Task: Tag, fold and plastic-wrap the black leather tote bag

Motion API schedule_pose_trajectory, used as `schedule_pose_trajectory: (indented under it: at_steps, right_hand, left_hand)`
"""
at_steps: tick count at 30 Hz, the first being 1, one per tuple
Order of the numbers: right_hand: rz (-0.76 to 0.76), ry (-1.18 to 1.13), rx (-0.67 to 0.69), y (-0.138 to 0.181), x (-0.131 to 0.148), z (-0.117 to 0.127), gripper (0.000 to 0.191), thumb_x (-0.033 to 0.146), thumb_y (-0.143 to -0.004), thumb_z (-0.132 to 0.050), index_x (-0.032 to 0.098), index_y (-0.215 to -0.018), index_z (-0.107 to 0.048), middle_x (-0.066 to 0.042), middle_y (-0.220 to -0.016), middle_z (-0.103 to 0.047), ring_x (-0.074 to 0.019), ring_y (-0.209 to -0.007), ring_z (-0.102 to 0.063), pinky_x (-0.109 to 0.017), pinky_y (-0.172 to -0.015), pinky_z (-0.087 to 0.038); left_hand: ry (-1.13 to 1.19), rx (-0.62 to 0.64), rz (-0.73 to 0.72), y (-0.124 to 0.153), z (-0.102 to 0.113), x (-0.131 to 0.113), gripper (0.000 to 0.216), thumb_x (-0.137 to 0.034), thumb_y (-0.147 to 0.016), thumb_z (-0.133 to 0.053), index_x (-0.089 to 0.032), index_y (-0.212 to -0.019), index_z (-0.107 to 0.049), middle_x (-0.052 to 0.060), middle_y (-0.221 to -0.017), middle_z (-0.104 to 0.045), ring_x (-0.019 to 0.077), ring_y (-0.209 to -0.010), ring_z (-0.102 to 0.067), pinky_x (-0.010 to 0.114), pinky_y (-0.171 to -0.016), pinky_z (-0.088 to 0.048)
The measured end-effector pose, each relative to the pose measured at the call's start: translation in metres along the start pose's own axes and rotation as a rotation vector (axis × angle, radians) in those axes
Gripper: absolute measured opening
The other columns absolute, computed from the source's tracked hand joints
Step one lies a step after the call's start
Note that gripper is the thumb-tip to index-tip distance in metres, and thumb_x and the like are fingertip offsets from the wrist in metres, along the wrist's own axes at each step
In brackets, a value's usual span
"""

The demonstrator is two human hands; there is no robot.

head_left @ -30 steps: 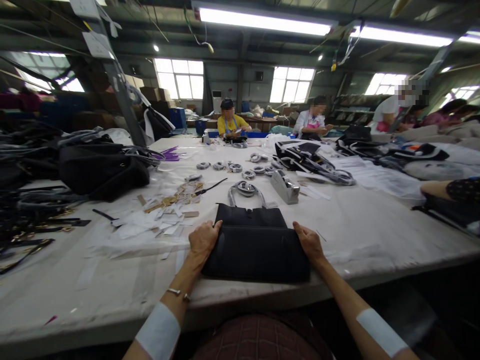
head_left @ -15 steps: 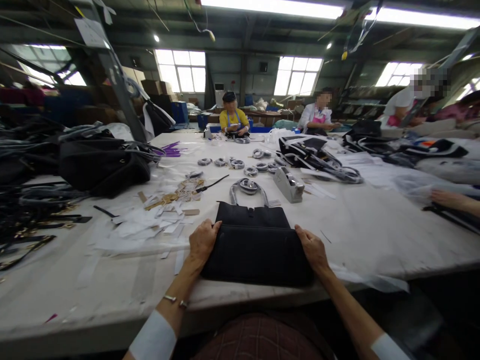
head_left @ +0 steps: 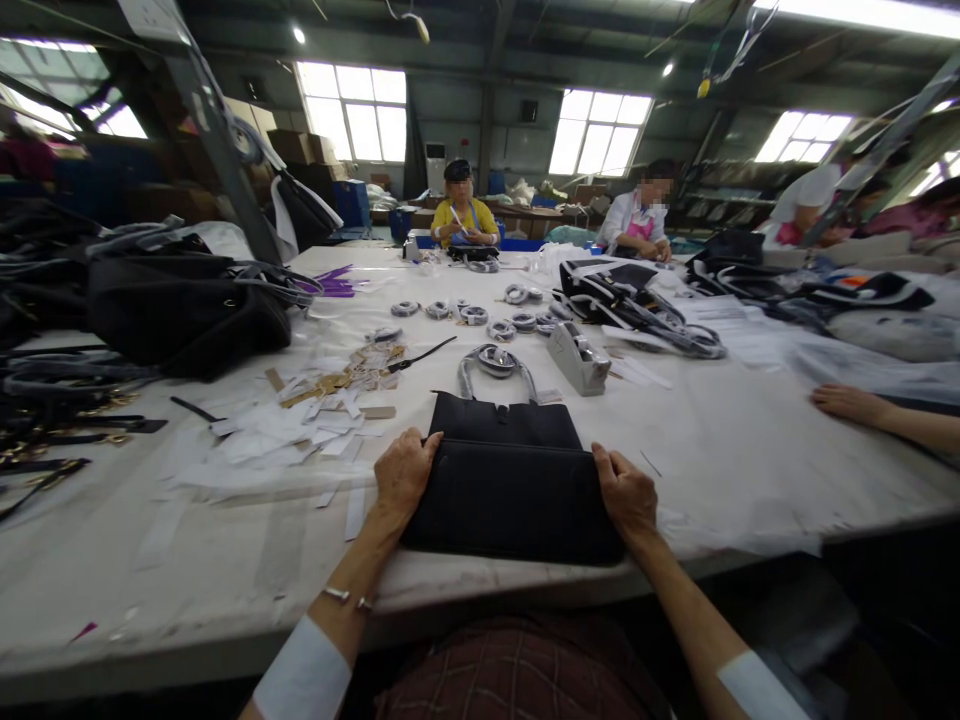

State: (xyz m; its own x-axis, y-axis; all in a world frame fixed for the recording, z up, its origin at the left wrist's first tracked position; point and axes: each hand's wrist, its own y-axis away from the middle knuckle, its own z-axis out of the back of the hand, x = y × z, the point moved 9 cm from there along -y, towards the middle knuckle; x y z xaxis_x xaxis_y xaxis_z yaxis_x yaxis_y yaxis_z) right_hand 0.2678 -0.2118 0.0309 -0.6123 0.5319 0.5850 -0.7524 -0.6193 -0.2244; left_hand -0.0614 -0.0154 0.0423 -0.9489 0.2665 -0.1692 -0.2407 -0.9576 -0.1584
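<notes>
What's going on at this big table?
Someone is holding a black bag with both hands: the left hand grips one side, the right hand the other. The bag lies on the table, near the edge. Just beyond it stands a tape dispenser, and paper scraps lie to the left. Across the table, a person in yellow is busy too.

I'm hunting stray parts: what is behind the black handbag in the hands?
Behind the black handbag, its wrapped handle arches away, with a coil near its top, a tape dispenser to the right, and more coils farther back. Anything underneath the handbag is covered.
</notes>
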Motion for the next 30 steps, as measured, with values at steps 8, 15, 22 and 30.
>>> schedule_pose_trajectory:
  at_steps: [8,15,22,30]
  right_hand:
    - [-0.050,0.159,0.030,0.000,-0.003,0.000,0.052,0.058,-0.095,-0.032,0.022,-0.073,-0.064,-0.006,-0.074,-0.067,-0.0179,-0.065,-0.052,-0.028,-0.059,-0.030]
    - [0.002,0.227,0.131,-0.007,0.012,0.001,0.047,0.058,-0.092,-0.036,0.024,-0.099,-0.069,-0.008,-0.085,-0.071,-0.0246,-0.081,-0.064,-0.032,-0.067,-0.040]
    - [0.015,0.197,0.242,-0.009,0.019,-0.021,0.045,0.060,-0.091,-0.039,0.025,-0.104,-0.063,-0.008,-0.091,-0.071,-0.0266,-0.086,-0.067,-0.034,-0.072,-0.045]
    - [0.233,0.151,0.046,-0.017,0.034,-0.018,0.038,0.048,-0.091,-0.048,0.018,-0.115,-0.056,-0.011,-0.109,-0.064,-0.0258,-0.095,-0.062,-0.036,-0.077,-0.048]
  left_hand:
    - [-0.005,0.031,0.014,0.000,0.000,0.001,0.044,-0.054,-0.098,-0.036,-0.017,-0.095,-0.060,0.009,-0.086,-0.072,0.0269,-0.086,-0.069,0.030,-0.061,-0.042]
    - [-0.014,0.170,0.015,-0.007,-0.007,0.001,0.048,-0.056,-0.097,-0.032,-0.018,-0.099,-0.061,0.011,-0.090,-0.073,0.0297,-0.089,-0.069,0.033,-0.065,-0.046]
    - [-0.022,0.230,0.003,-0.014,-0.011,-0.003,0.047,-0.055,-0.097,-0.034,-0.018,-0.099,-0.061,0.011,-0.088,-0.071,0.0307,-0.087,-0.069,0.037,-0.068,-0.049]
    - [0.057,0.026,-0.586,0.006,0.008,-0.030,0.026,-0.012,-0.094,-0.036,-0.018,-0.102,-0.060,0.010,-0.104,-0.064,0.0238,-0.101,-0.059,0.039,-0.094,-0.047]
